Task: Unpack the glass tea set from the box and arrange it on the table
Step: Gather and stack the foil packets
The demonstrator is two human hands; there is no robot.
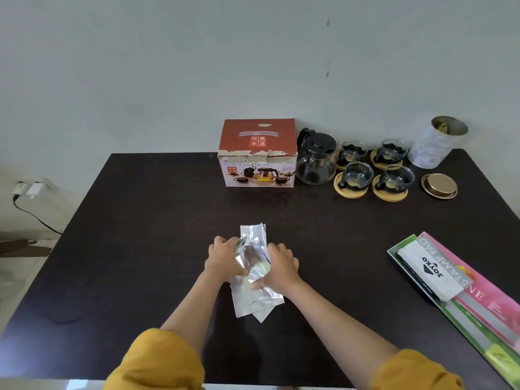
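dark bench (140,220), head view. red and white tea set box (257,153) stands at the far edge, top flaps closed, contents not visible. just right of it the glass teapot (316,160) with black lid, upright, looks empty. right of the teapot four glass cups (374,168) in two rows, each on a round wooden coaster (389,194), nothing seen in them. further right an open metal tin (434,142), something yellowish inside, can't tell what; its gold lid (439,185) lies on the bench in front of it. near right edge flat green and pink packages (478,299) with a white joyko stamp pad box (430,273) on top. near centre a stack of silver foil packets (254,280) on the bench. left hand (225,258) and right hand (280,266) both curled around the stack from either side, gripping it. yellow sleeves (157,361) at bottom.
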